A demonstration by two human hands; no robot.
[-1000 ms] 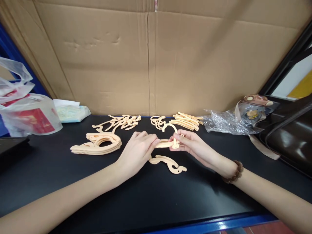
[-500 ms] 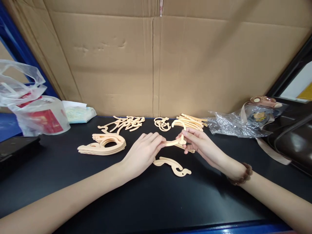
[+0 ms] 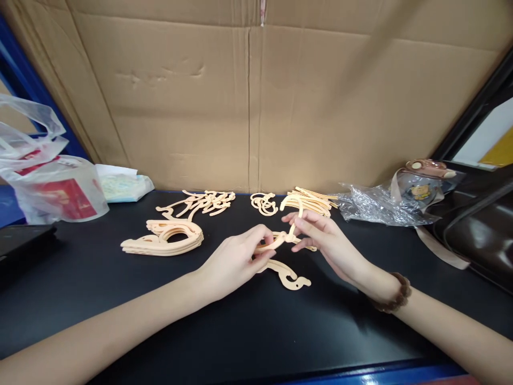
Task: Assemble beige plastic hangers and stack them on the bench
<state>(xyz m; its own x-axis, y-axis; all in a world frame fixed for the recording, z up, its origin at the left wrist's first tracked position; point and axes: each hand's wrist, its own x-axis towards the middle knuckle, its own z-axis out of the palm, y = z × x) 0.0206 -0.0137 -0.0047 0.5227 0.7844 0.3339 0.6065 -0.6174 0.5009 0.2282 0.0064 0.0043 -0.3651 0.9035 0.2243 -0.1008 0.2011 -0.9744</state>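
Note:
Between my hands is a peach plastic folding hanger (image 3: 279, 241), its curved hook (image 3: 300, 207) standing up from the joint. My left hand (image 3: 240, 258) pinches one arm of it between thumb and fingers. On the other side, my right hand (image 3: 323, 235) has thumb and fingers closed around the lower hook; a brown band circles that wrist. Just below the held piece lies a loose hanger arm (image 3: 294, 279), one end hidden by my left hand. A stack of similar hanger arms (image 3: 162, 245) rests to the left.
Along the back lie thin branching pieces (image 3: 210, 202), a small pile of hooks (image 3: 264, 204) and straight bars (image 3: 315, 200). A bagged paper roll (image 3: 68, 187) stands left. Clear crumpled plastic (image 3: 366, 206), a bottle (image 3: 425, 184) and a dark bag (image 3: 476, 224) sit right. Cardboard (image 3: 180, 96) closes the back.
The held hanger has turned and shifted slightly left, its joint now nearer my left hand. My left fingers have changed their grip, curling around the arm. The view has shifted slightly.

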